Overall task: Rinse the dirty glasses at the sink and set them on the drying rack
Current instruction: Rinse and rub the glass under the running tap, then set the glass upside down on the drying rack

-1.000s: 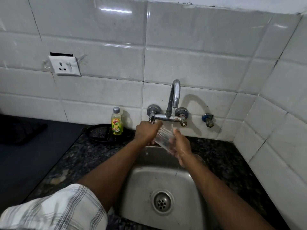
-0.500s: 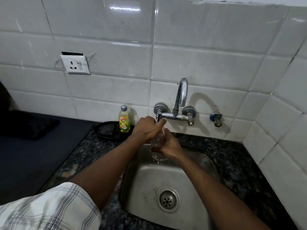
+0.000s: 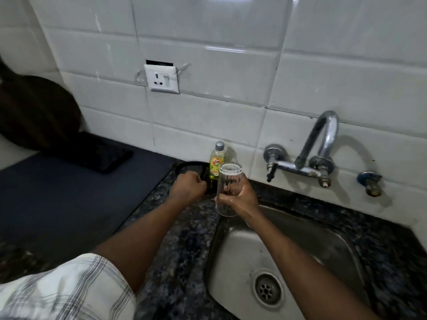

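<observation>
A clear drinking glass point(image 3: 228, 181) is held upside down, thick base up, over the left rim of the steel sink point(image 3: 242, 250). My right hand point(image 3: 241, 200) is wrapped around its lower half. My left hand point(image 3: 187, 187) is curled into a fist just left of the glass, at the near edge of a black round tray point(image 3: 187, 166) on the counter. I see nothing in the left hand. The faucet point(image 3: 323, 139) stands to the right, apart from the glass, with no water visible.
A dish soap bottle point(image 3: 216, 161) stands against the tiles behind the glass. A dark blue mat point(image 3: 69, 192) covers the counter to the left, with a black pad point(image 3: 101, 155) at its back. The speckled granite counter point(image 3: 180, 250) surrounds the sink.
Both hands held the glass under the faucet. Now the left hand has let go and moved left to the black tray, and the right hand has carried the glass left, turned upside down.
</observation>
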